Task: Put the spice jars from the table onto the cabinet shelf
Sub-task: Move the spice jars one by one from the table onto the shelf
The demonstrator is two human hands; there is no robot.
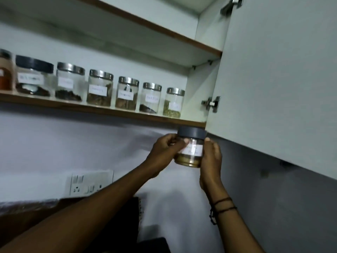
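Observation:
I hold a clear spice jar (191,144) with a dark grey lid, a white label and brownish spice at the bottom. My left hand (165,152) grips its left side and my right hand (211,157) its right side. The jar is upright, just below the front edge of the cabinet shelf (91,109), near its right end. Several labelled jars stand in a row on that shelf; the rightmost one (173,103) has a steel lid and greenish contents. The table is out of view.
The open cabinet door (277,79) hangs close to the right of the jar, with a hinge (211,104) at the shelf's right end. An upper shelf (164,31) runs above. A switch panel (91,183) sits on the wall below.

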